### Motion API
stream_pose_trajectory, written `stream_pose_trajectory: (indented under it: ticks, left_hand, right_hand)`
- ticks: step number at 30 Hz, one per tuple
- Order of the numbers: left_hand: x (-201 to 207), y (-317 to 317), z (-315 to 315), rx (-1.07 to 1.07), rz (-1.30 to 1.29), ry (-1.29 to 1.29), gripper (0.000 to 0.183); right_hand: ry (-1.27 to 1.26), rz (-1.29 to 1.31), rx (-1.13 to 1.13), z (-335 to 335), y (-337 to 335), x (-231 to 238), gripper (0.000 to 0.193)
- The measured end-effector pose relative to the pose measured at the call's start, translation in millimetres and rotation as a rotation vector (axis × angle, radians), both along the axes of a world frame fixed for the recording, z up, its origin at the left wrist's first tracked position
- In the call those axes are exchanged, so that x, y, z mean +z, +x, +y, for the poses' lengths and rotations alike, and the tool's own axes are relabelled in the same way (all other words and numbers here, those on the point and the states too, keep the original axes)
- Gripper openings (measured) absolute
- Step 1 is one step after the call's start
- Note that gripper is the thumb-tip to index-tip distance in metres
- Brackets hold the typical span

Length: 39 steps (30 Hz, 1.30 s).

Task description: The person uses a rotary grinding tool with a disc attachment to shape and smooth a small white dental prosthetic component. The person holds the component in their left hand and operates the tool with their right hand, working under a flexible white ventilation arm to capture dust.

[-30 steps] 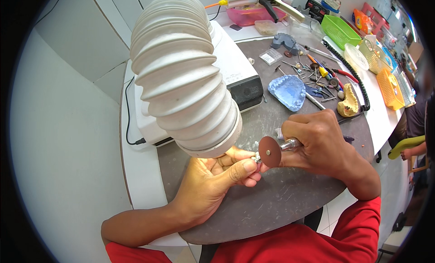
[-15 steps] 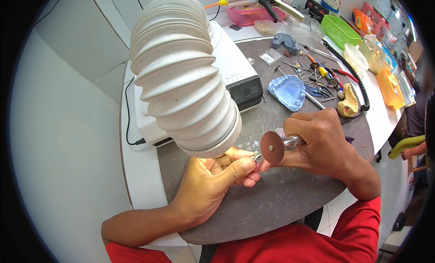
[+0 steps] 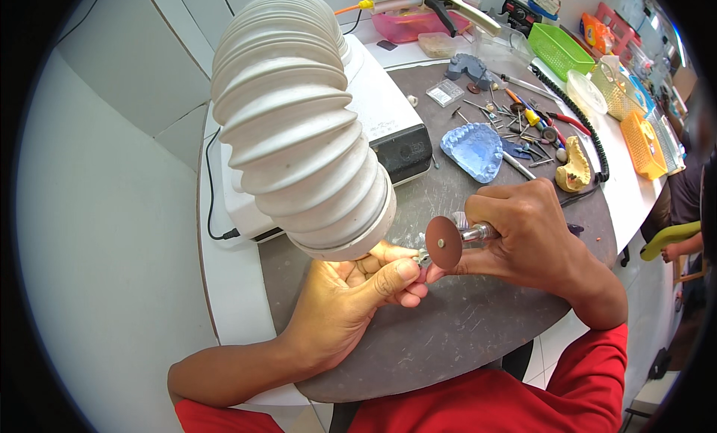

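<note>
My left hand pinches a small shiny metal piece between thumb and fingers; its exact kind is too small to make out. My right hand is wrapped round a metal rotary handpiece, which carries a round reddish-brown disc. The disc's left edge is right beside the metal piece; I cannot tell whether they touch. My right thumb reaches in close to the left fingertips. A ribbed white suction hose arches down, its mouth just above my left hand.
A white machine stands behind the hose. On the grey worktop, to the far right, lie a blue dental model, a yellowish one, several loose burs and a coiled black cord. Another person's hand shows at the right rim.
The disc and handpiece have shifted slightly to the left, with my right hand following. My left hand stays nearly still around the metal piece.
</note>
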<state>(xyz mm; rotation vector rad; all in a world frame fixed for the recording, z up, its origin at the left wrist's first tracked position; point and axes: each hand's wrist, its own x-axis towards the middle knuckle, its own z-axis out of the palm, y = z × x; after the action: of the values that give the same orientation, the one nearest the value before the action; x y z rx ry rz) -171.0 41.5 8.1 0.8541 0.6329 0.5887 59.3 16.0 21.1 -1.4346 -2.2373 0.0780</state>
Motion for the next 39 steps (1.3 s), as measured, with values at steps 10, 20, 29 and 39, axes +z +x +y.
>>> stream_pose_trajectory:
  ticks: [10,20,29,39]
  left_hand:
    - [-3.5,-0.3,0.0,-0.007,-0.007,0.036,0.011]
    - [1.4,1.2,-0.4,-0.004,0.007,0.015,0.011]
    - [0.2,1.1,-2.1,0.031,-0.004,-0.002,0.009]
    - [-0.5,0.8,-2.0,0.036,-0.012,-0.015,0.010]
  right_hand:
    - [0.007,0.001,0.036,0.0,-0.5,-3.7,0.060]
    - [0.020,0.006,0.013,-0.1,0.2,-1.5,0.059]
    - [0.027,0.031,0.007,-0.3,-1.1,-1.7,0.059]
    - [0.010,0.004,0.006,-0.4,0.2,-0.4,0.058]
